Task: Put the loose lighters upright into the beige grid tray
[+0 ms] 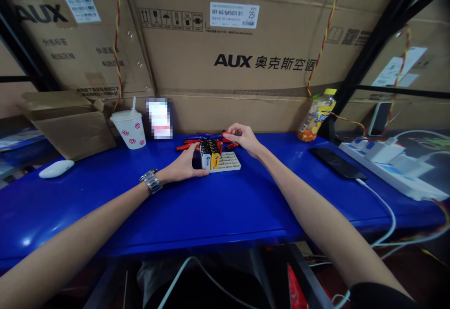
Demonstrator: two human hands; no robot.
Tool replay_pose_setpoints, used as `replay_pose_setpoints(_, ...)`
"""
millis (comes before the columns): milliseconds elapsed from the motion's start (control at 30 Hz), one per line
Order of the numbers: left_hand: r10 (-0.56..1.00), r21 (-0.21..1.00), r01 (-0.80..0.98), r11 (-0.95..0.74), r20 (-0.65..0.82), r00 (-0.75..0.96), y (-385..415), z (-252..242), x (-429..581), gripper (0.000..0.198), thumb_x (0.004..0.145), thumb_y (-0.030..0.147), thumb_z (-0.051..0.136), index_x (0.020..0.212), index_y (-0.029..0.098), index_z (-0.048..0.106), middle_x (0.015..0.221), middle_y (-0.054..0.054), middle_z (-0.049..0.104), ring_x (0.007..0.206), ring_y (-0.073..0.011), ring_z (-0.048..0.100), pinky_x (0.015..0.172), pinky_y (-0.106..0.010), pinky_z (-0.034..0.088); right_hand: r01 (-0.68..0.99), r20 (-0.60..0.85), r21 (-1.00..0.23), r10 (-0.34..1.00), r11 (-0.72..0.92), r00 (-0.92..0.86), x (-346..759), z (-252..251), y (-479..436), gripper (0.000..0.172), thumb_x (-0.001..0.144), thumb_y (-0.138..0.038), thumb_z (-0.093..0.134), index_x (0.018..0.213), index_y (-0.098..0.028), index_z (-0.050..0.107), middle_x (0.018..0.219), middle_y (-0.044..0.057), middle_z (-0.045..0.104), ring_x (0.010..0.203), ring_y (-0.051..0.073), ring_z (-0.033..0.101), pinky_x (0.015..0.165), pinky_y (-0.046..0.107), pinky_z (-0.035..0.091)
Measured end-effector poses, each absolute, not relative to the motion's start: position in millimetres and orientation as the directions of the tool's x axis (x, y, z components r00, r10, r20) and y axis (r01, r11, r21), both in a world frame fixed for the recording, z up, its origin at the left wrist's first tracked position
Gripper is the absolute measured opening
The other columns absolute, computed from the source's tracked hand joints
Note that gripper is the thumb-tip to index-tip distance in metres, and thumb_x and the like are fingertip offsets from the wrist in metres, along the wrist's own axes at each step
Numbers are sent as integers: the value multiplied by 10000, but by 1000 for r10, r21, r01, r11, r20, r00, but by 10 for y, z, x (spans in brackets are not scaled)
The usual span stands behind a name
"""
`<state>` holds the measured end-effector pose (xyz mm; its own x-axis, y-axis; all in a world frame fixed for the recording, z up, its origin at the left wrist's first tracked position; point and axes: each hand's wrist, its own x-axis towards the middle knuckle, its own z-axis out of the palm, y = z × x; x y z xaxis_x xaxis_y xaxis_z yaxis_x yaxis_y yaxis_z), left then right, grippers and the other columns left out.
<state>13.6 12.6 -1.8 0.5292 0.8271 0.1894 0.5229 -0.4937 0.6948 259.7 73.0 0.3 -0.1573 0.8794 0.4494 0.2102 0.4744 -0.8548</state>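
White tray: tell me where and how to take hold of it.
Pinch the white tray by its low outer walls at the right end, probably best from the right: compartments there show bare, while upright lighters crowd the left end, where the left hand is, and loose lighters lie behind.

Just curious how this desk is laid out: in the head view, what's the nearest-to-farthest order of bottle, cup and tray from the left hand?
From the left hand:
1. Tray: just right.
2. Cup: left, farther back.
3. Bottle: far right.
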Motion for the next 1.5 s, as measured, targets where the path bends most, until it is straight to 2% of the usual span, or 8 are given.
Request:
replay_pose_setpoints(200, 830, 702, 516, -490, 196, 522, 167, -75, 116, 1027, 628, 462, 768, 1447, 110, 256, 1371, -225, 487, 1214, -368, 516, 1002, -507, 422, 111, 314, -929, 911, 352, -266, 2617, 82, 664, 351, 656, -446, 776, 699, -182, 548, 473, -54, 500, 415, 68, 392, 431, 235, 294)
replay_pose_setpoints(333, 798, 695, 476, -540, 242, 552, 179, -86, 111, 944, 655, 452, 754, 1419, 128, 305, 1362, -213, 493, 1192, -354, 529, 996, -504, 420, 132, 208, -948, 876, 290, -435, 2570, 123, 572, 357, 707, -439, 751, 744, -184, 504, 547, 3, 626, 439, 100, 530, 421, 231, 321)
replay_pose_setpoints(467, 793, 685, 474, -553, 259, 551, 173, -73, 114, 890, 653, 441, 756, 1381, 121, 356, 1367, -210, 488, 1198, -353, 519, 1003, -495, 413, 179, 203, -927, 842, 330, -500, 2556, 114, 554, 375, 734, -421, 740, 776, -195, 443, 612, 38, 680, 541, 153, 646, 437, 221, 339)
replay_pose_setpoints(933, 813, 703, 471, -532, 270, 515, 221, -86, 51, 904, 694, 499, 733, 1414, 143, 318, 1290, -191, 548, 1127, -306, 576, 945, -449, 479, 375, 163, -818, 801, 436, -576, 2594, 100, 625, 359, 695, -474, 736, 646, -164, 561, 584, 14, 627, 492, 108, 562, 505, 266, 472)
replay_pose_setpoints(1067, 807, 519, 624, -584, 459, 372, 355, -81, -95, 511, 919, 501, 408, 1250, 126, 511, 1207, -172, 581, 1084, -277, 570, 962, -454, 453, 466, 150, -760, 820, 453, -553, 2631, 64, 655, 453, 765, -590, 637, 659, -151, 604, 582, 29, 626, 495, 108, 560, 504, 259, 465)
replay_pose_setpoints(1233, 915, 112, 956, -270, 340, 218, 516, -193, -274, 535, 938, 431, 324, 1242, 56, 556, 1314, -267, 474, 1172, -432, 464, 918, -575, 410, 509, 166, -727, 837, 461, -521, 2652, 38, 676, 585, 826, -693, 471, 688, -146, 624, 585, 43, 628, 488, 108, 553, 502, 259, 456)
replay_pose_setpoints(1367, 940, 55, 973, -223, 276, 200, 536, -228, -286, 483, 945, 445, 307, 1079, 117, 635, 1219, -217, 549, 1096, -396, 508, 854, -519, 441, 513, 113, -727, 816, 457, -567, 2659, 69, 650, 560, 794, -682, 539, 736, -138, 657, 627, 57, 652, 558, 122, 585, 562, 266, 475)
replay_pose_setpoints(1500, 923, 168, 955, -245, 341, 177, 516, -197, -245, 387, 870, 486, 477, 967, 141, 622, 1033, -176, 605, 945, -322, 568, 754, -418, 460, 584, 67, -677, 827, 449, -559, 2663, 90, 632, 545, 768, -672, 577, 746, -135, 667, 667, 68, 671, 621, 139, 606, 580, 265, 454)
